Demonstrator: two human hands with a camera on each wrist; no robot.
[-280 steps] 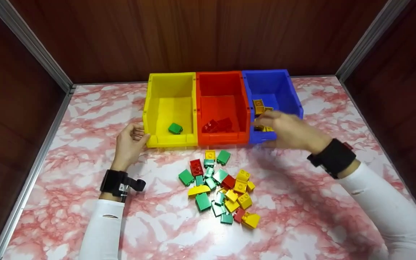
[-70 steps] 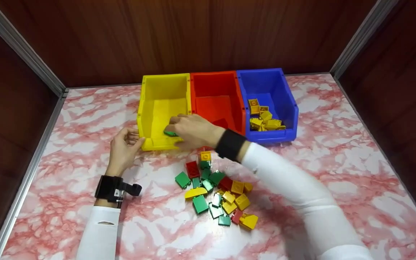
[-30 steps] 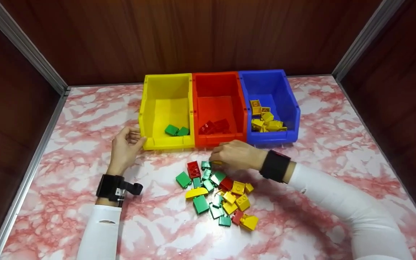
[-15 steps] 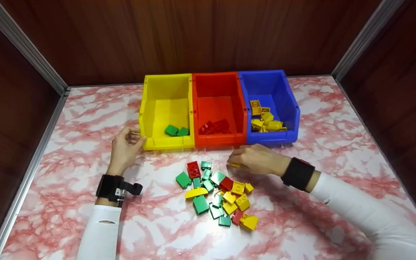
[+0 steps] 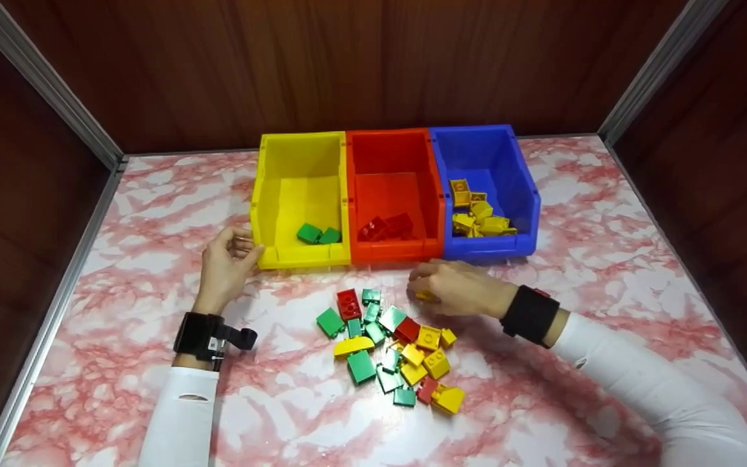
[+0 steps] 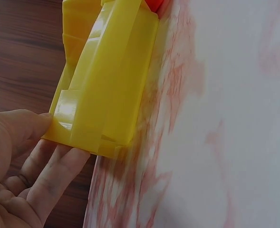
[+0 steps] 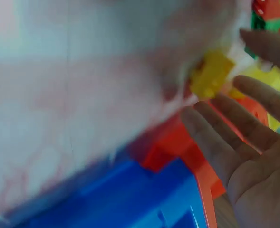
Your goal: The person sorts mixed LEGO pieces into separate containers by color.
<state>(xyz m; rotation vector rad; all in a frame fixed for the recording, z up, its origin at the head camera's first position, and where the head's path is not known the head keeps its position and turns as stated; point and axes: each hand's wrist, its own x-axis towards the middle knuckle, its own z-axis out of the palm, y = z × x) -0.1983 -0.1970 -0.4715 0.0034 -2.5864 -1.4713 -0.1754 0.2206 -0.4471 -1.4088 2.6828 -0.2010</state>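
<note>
Left hand pinches yellow plastic bin; right hand straight-fingered, yellow plastic brick at fingertips, before red plastic bin.

The head view looks forward and down from well above, taking in a white, pink-marbled tabletop, a bare left hand and a bare right hand. The left wrist view looks closely, tilted, at the front lip of a yellow, open-fronted plastic bin. The right wrist view, near and roughly upside down, faces the palm, a blue plastic bin below. Head and left wrist share the yellow bin; head and right wrist, the blue.
</note>
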